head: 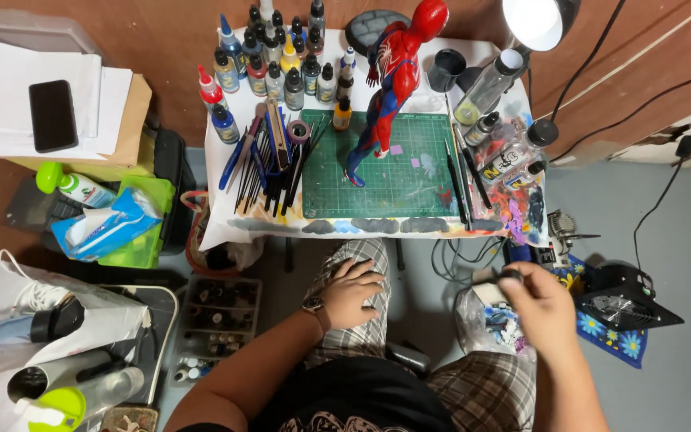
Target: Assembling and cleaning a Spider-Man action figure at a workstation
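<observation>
My left hand rests flat on my left knee, over plaid shorts, holding nothing; a watch is on that wrist. My right hand is raised to the right of my lap, fingers pinched on a small dark object at its fingertips. Ahead, a red and blue action figure stands upright on a green cutting mat on a small white table. Several paint bottles crowd the table's back left, and several brushes lie left of the mat.
A lit lamp hangs over the table's right back corner. Bottles and tools fill the table's right side. A black fan box sits on the floor at right. Left: a phone on papers, wipes, a tray of small pots.
</observation>
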